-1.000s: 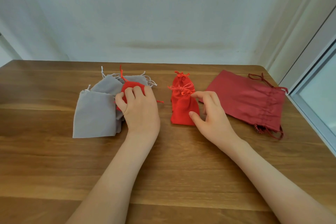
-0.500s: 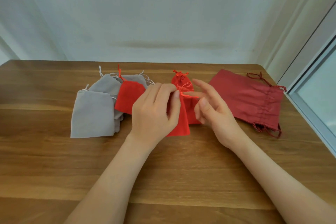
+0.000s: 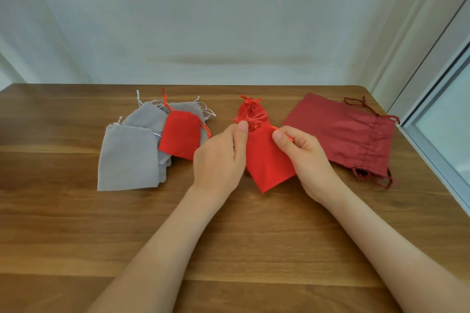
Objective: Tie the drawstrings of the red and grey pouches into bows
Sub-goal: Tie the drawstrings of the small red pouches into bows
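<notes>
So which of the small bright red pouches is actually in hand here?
The centre red pouch, pinched at its top by the left hand and right hand. The left red pouch lies on the grey pouches; the rear red pouch lies farther back.

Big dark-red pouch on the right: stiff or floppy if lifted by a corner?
Probably floppy: the dark-red pouch lies flat with gathered wrinkles near its drawstrings. Likely light, since it looks empty. Unlikely to roll; those loose ends might snag.

Bright red pouches (image 3: 269,160), grey pouches (image 3: 127,157), brown wood table (image 3: 76,236)
</notes>
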`<state>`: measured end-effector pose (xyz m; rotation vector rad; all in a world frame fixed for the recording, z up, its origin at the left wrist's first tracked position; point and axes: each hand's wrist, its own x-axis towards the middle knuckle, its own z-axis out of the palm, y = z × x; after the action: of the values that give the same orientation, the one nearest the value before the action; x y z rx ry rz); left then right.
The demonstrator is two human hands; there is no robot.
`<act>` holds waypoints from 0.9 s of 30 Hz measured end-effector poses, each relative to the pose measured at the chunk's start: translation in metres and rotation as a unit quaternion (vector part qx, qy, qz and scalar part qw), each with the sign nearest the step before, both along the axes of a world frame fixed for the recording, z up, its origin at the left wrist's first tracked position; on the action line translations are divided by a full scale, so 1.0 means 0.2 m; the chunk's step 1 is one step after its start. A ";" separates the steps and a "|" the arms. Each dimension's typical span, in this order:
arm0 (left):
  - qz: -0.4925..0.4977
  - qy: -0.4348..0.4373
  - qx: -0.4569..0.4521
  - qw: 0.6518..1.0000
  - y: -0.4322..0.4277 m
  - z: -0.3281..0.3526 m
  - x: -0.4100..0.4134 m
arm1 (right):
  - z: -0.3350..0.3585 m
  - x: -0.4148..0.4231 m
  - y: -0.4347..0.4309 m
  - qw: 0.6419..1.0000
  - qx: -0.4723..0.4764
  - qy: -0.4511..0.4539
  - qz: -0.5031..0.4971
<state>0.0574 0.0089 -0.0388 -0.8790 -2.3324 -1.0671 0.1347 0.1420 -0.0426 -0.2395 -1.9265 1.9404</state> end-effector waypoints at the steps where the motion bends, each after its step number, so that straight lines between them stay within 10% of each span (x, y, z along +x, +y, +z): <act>1: -0.009 -0.035 0.003 0.999 0.00 0.00 0.00 | -0.01 0.00 0.01 0.999 0.015 -0.002 -0.030; 6: -0.052 -0.154 -0.047 0.986 0.00 -0.03 -0.02 | -0.04 -0.02 0.08 0.979 0.029 -0.013 -0.199; 14: -0.165 0.122 -0.171 0.964 0.01 -0.09 -0.06 | -0.04 -0.02 0.13 0.948 -0.041 -0.027 -0.316; 27: -0.080 0.017 -0.113 0.990 0.06 -0.12 -0.06 | -0.02 -0.02 0.06 0.990 -0.042 -0.012 -0.137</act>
<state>0.0455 0.0201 -0.0629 -1.1768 -2.4201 -0.8510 0.1311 0.1532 -0.0473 -0.5251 -1.7234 1.8428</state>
